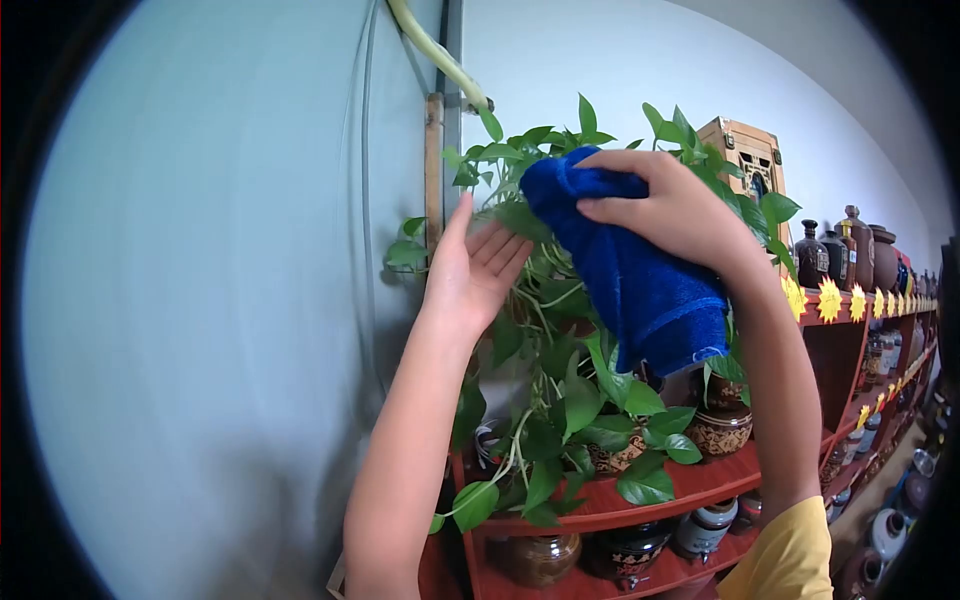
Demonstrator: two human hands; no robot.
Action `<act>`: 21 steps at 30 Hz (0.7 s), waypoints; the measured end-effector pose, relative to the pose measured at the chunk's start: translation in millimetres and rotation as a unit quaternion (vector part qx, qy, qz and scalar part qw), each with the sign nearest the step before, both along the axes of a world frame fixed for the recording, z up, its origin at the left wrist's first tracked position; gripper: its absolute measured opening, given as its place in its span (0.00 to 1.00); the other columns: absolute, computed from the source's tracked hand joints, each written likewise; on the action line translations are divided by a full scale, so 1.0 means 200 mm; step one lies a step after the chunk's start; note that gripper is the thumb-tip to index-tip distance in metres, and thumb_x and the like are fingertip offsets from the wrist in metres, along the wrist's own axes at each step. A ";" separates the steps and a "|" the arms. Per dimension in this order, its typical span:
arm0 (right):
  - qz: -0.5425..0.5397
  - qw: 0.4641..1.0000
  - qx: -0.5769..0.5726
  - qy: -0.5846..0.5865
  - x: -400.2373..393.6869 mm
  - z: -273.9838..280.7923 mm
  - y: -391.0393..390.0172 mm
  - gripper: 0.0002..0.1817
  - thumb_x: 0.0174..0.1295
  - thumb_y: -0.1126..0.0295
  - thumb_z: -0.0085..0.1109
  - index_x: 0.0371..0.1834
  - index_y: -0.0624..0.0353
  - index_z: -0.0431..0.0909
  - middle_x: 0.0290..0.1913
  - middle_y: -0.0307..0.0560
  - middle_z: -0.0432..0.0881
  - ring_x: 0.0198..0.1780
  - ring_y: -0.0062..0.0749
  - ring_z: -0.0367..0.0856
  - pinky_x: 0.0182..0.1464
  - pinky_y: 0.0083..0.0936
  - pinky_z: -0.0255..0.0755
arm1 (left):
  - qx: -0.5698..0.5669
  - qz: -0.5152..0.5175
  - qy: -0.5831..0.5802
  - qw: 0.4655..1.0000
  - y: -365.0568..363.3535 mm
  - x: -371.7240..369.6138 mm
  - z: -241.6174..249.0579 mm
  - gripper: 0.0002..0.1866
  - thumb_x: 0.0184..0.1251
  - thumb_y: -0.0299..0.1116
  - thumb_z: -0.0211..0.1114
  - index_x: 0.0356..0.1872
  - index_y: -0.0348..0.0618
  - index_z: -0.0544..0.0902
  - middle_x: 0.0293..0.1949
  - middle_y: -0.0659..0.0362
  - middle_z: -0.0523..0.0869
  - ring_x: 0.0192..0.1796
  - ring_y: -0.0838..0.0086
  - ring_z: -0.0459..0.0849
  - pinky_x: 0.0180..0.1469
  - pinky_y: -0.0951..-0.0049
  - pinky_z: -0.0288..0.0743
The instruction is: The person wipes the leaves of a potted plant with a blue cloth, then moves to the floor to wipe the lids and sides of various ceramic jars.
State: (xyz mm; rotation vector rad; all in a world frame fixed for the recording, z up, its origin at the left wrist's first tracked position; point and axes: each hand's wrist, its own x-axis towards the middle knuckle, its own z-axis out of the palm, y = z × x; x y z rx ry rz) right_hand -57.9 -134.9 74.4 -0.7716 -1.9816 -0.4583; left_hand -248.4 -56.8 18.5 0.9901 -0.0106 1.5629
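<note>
Right hand (680,205): your grip clutches the thick blue terry cloth (635,270), hanging downward.
Left hand (470,270): open, flat beneath the green trailing-vine leaves (580,400), left of cloth.

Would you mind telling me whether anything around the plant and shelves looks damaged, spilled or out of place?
Nothing stands out. The right hand presses a blue cloth on the plant, the left hand supports a leaf, and jars stand upright on the red shelves.
</note>
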 end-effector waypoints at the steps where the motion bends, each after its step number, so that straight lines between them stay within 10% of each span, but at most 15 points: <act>1: 0.001 1.000 0.000 -0.002 -0.01 0.00 0.00 0.23 0.52 0.64 0.62 0.51 0.63 0.77 0.44 0.52 0.82 0.46 0.34 0.80 0.52 0.26 0.71 | 0.014 0.000 0.010 1.000 0.00 0.00 0.01 0.32 0.63 0.45 0.62 0.57 0.27 0.65 0.57 0.43 0.70 0.63 0.55 0.68 0.70 0.59 0.58; 8: -0.107 0.989 0.099 0.017 -0.16 -0.04 0.16 0.21 0.52 0.60 0.61 0.52 0.40 0.79 0.45 0.55 0.75 0.43 0.54 0.80 0.49 0.42 0.74 | 0.035 0.105 0.074 0.991 0.06 0.06 -0.01 0.22 0.64 0.39 0.56 0.51 0.31 0.68 0.53 0.47 0.73 0.59 0.58 0.70 0.67 0.58 0.62; 13: -0.066 0.987 0.146 -0.017 -0.20 -0.17 0.22 0.21 0.51 0.67 0.61 0.51 0.44 0.79 0.48 0.62 0.73 0.36 0.57 0.81 0.42 0.41 0.78 | 0.003 -0.025 -0.044 0.999 0.00 -0.01 -0.01 0.29 0.66 0.53 0.44 0.50 0.33 0.71 0.51 0.48 0.75 0.58 0.61 0.71 0.64 0.61 0.60; 18: -0.072 0.991 0.100 -0.044 -0.04 -0.25 0.16 0.20 0.48 0.69 0.64 0.48 0.46 0.81 0.47 0.59 0.73 0.40 0.56 0.80 0.44 0.42 0.76 | 0.036 0.050 0.022 0.998 0.02 -0.05 -0.03 0.18 0.60 0.22 0.61 0.51 0.30 0.71 0.50 0.47 0.80 0.52 0.64 0.81 0.54 0.70 0.76; 21: -0.097 0.990 0.102 0.012 0.04 -0.24 0.11 0.18 0.49 0.67 0.65 0.47 0.47 0.81 0.41 0.55 0.75 0.42 0.52 0.79 0.46 0.38 0.74 | 0.084 0.075 0.057 0.992 0.07 -0.07 -0.04 0.19 0.61 0.22 0.59 0.53 0.29 0.70 0.50 0.46 0.80 0.55 0.63 0.79 0.59 0.68 0.74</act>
